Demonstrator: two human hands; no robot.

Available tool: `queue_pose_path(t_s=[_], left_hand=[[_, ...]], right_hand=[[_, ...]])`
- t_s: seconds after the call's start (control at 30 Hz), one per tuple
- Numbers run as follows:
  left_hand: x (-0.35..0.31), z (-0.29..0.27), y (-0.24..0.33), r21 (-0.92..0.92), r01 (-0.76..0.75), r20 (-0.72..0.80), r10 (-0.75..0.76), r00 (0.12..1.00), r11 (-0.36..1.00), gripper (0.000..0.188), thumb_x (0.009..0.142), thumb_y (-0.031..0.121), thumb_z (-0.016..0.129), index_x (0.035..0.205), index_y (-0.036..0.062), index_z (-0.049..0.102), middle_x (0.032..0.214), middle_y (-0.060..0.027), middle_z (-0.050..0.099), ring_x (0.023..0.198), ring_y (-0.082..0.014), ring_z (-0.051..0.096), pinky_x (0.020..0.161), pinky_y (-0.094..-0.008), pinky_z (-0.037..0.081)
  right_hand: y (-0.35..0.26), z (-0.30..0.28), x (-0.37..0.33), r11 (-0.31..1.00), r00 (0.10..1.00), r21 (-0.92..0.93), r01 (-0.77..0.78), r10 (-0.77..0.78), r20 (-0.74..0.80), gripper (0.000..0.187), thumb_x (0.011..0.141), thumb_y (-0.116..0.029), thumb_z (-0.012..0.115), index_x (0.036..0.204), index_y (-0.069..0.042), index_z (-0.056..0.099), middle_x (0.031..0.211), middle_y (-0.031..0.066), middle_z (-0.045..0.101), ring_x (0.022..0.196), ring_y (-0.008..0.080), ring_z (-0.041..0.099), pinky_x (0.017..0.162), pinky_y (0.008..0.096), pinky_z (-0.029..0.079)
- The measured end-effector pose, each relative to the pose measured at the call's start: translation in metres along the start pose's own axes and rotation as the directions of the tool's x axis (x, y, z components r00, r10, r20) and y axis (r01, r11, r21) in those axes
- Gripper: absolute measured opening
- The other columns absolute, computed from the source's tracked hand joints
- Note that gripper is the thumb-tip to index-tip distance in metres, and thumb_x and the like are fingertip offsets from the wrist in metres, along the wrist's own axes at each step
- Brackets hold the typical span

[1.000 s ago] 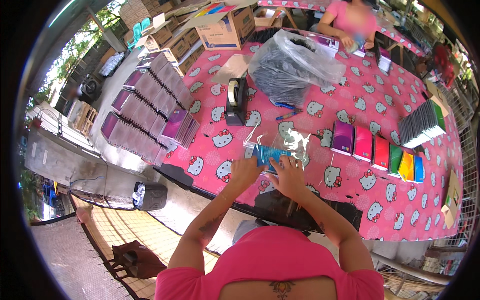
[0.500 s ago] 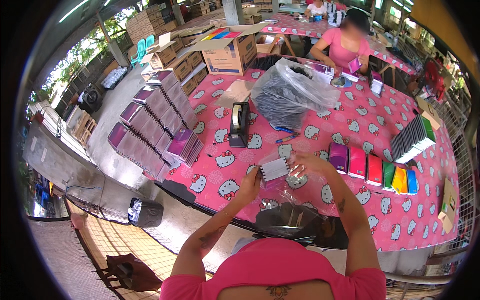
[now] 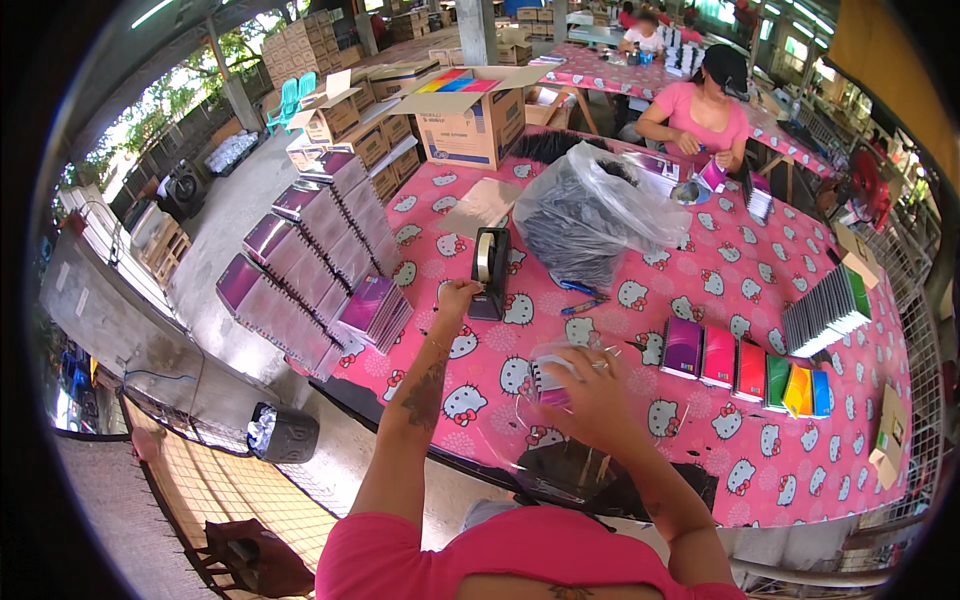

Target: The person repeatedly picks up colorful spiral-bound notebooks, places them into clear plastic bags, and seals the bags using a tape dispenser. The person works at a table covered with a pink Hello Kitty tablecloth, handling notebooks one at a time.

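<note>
The person stands at a bench (image 3: 700, 290) covered in a pink cartoon-cat cloth. Their left hand (image 3: 455, 297) reaches out to the black tape dispenser (image 3: 490, 272), fingers at its near side; I cannot tell whether that grip has closed on the tape or only touches the dispenser. The right hand (image 3: 590, 385) is closed around a small wrapped bundle (image 3: 548, 378), pinkish with white edges and clear film about it, held just above the bench near its front edge.

Behind the dispenser sits a big clear bag (image 3: 590, 215) full of dark stuff, with a couple of pens (image 3: 580, 295) lying by its foot. To the right of the bundle, a row of small notebooks (image 3: 745, 365) stands in purple, pink, red, green, yellow and blue, and beyond them a rack of dark-edged books (image 3: 825, 315) leans in a fan. On the left end of the bench, stacks of purple spiral notebooks (image 3: 310, 270) run in tiers, with a smaller purple pile (image 3: 372, 308) nearest the left hand. An open carton (image 3: 470, 115) with coloured sheets inside stands at the far corner.

Across the bench another person in a pink top (image 3: 700, 110) is working with their own hands at a small item.
</note>
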State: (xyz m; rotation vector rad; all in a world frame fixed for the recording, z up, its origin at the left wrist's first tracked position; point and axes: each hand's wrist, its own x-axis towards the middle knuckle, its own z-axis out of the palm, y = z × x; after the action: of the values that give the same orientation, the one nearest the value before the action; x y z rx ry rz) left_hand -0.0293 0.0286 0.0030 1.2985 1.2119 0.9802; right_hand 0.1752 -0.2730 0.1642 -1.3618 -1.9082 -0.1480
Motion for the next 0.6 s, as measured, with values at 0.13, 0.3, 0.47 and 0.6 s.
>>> queue_pose_path(t_s=[0.13,0.3,0.47,0.6], left_hand=[[-0.035,0.009,-0.028,-0.447,0.185,0.066,-0.175,0.982,0.875,0.011,0.086,0.014,0.066,0.085,0.0022,0.067,0.069,-0.0043,0.064,0.058,-0.0159,0.059,0.054,-0.0311,0.046],[-0.051,0.005,-0.015,0.763,-0.006,-0.231,0.281,0.932,0.646,0.013,0.086,0.013,0.064,0.092,0.0022,0.066,0.083,-0.0159,0.071,0.078,-0.0275,0.07,0.07,-0.0389,0.053],[-0.111,-0.004,0.033,0.008,-0.295,0.312,0.278,0.909,0.955,0.013,0.088,0.007,0.068,0.1,0.0046,0.064,0.089,-0.0051,0.068,0.083,-0.0147,0.066,0.073,-0.0281,0.051],[-0.158,0.018,0.076,-0.112,-0.31,0.638,0.307,0.706,0.944,0.023,0.09,-0.002,0.065,0.111,0.0052,0.064,0.095,-0.0009,0.061,0.088,-0.0096,0.058,0.077,-0.0255,0.048]], right_hand=[[0.022,0.034,-0.007,0.992,0.984,-0.125,0.0,0.023,0.178,0.027,0.08,-0.031,0.072,0.098,-0.011,0.071,0.09,0.0052,0.068,0.098,0.0247,0.064,0.107,0.0464,0.03],[0.025,0.038,-0.007,0.993,0.954,-0.117,-0.015,0.049,0.297,0.03,0.082,-0.036,0.07,0.1,-0.012,0.072,0.09,0.0065,0.069,0.093,0.0227,0.066,0.107,0.0471,0.03],[0.024,0.027,-0.006,0.991,0.94,-0.112,-0.068,0.101,0.325,0.03,0.083,-0.035,0.069,0.102,-0.013,0.072,0.088,0.006,0.069,0.092,0.0229,0.066,0.106,0.0491,0.028],[0.029,0.027,-0.001,0.997,0.933,-0.05,-0.067,0.08,0.35,0.031,0.084,-0.035,0.069,0.107,-0.014,0.071,0.089,0.005,0.07,0.094,0.0223,0.065,0.106,0.0502,0.026]])
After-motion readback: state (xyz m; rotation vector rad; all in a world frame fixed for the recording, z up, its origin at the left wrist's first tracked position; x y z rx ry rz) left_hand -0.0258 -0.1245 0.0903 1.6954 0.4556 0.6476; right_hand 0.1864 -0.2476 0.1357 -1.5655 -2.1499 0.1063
